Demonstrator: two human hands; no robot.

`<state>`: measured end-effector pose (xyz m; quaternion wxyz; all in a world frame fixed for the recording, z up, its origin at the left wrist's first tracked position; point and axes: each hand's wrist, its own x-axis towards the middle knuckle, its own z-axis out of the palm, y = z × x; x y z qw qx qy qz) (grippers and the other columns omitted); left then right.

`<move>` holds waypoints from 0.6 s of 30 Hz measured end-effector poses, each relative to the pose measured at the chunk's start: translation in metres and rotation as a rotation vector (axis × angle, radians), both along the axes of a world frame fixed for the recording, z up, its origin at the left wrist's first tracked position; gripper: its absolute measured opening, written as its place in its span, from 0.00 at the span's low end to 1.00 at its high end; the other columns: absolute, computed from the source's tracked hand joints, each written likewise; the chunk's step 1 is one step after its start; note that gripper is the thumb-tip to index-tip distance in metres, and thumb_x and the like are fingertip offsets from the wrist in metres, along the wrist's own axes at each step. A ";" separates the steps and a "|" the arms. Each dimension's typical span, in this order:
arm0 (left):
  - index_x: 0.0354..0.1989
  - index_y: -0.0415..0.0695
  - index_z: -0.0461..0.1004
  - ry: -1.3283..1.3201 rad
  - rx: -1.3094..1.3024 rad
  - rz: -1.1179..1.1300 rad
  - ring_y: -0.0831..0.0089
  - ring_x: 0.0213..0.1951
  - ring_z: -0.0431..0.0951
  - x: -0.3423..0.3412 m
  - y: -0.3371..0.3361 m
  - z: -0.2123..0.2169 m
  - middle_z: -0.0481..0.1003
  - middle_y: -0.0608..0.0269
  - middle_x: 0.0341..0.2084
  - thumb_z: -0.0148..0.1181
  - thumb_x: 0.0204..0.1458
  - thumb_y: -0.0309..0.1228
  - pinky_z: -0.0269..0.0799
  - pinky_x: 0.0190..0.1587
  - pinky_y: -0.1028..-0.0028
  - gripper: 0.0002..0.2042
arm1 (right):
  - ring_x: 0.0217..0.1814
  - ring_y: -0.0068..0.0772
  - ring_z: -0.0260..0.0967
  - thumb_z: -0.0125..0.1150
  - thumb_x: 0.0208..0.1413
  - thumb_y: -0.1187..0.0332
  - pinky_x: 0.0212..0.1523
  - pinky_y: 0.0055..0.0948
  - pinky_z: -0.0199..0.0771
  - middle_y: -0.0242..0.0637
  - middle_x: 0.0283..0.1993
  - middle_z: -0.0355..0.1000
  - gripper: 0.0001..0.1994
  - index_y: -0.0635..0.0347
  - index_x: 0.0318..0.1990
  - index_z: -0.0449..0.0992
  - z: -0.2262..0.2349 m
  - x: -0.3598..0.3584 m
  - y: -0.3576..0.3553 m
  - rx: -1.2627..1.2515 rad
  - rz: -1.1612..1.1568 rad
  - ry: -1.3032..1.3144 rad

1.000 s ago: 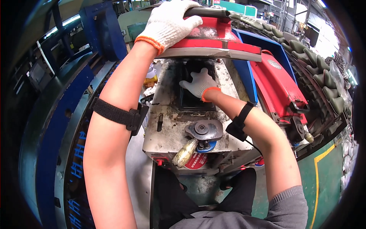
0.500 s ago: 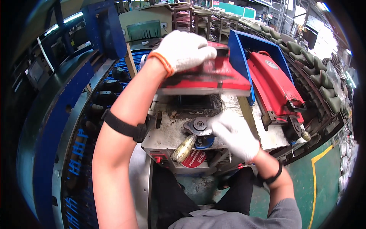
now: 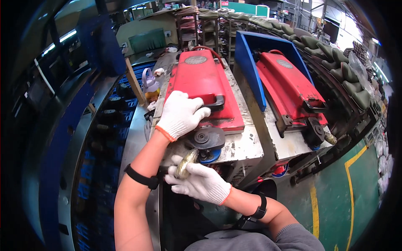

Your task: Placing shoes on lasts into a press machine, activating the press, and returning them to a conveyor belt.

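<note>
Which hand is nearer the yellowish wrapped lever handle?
Right. The right hand is at the wrapped handle; the left hand is farther forward, at the black grip on the red lid.

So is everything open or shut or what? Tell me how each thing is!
Near red cover: lowered; can't tell if latched.
Far red cover: lowered.
Left hand: gloved, fingers curled at the black handle; grip unclear.
Right hand: gloved, partly open around the wrapped lever grip.
Wrapped lever grip: slanting toward the person.
Lavender-handled bottle: upright.
</note>
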<state>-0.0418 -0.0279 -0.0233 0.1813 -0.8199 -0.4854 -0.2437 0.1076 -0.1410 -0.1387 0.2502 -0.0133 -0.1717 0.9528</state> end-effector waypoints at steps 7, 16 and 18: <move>0.24 0.48 0.80 -0.030 0.032 -0.073 0.53 0.26 0.76 0.000 0.007 -0.013 0.73 0.54 0.17 0.67 0.54 0.47 0.69 0.36 0.55 0.16 | 0.33 0.22 0.63 0.59 0.70 0.54 0.33 0.27 0.63 0.25 0.36 0.68 0.14 0.46 0.57 0.72 0.015 0.082 0.008 -0.034 -0.013 -0.175; 0.53 0.43 0.81 -0.238 -0.253 -0.121 0.53 0.37 0.82 0.003 -0.012 0.015 0.80 0.50 0.30 0.68 0.53 0.38 0.77 0.46 0.59 0.20 | 0.54 0.32 0.77 0.63 0.61 0.71 0.57 0.33 0.77 0.38 0.48 0.79 0.14 0.62 0.54 0.81 0.061 0.278 0.055 1.450 -1.283 -1.347; 0.61 0.41 0.74 -0.307 -0.274 -0.148 0.51 0.46 0.83 0.030 -0.016 0.030 0.80 0.45 0.47 0.67 0.54 0.35 0.77 0.53 0.61 0.26 | 0.48 0.49 0.75 0.63 0.60 0.65 0.52 0.43 0.76 0.43 0.43 0.78 0.11 0.56 0.47 0.83 0.078 0.337 0.067 1.620 -1.565 -1.674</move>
